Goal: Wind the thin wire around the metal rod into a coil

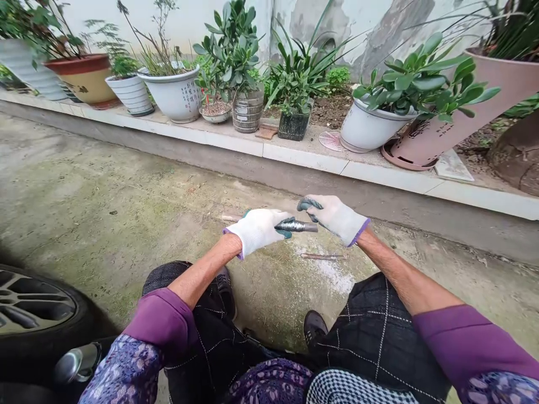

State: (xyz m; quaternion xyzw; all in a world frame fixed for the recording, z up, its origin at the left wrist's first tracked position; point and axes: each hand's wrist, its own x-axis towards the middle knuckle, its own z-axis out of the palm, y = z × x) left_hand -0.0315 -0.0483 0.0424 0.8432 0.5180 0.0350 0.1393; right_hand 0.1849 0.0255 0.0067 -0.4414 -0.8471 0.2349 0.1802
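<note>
Both hands wear white knit gloves with dark coated fingertips. My left hand point(257, 229) is closed round one end of a short dark metal rod point(297, 226) held level in front of my knees. My right hand point(332, 216) pinches the rod's other, thinner end with its fingers curled. The rod hangs above the concrete ground point(105, 213). A thin rusty stick point(322, 256) lies on the ground just below the hands, beside a pale patch of powder.
A raised ledge point(303, 157) runs across the back with several potted plants, among them a white pot point(177, 95) and a tilted pink pot point(475, 106). A car tyre point(33, 314) is at the lower left. My knees and shoes fill the bottom.
</note>
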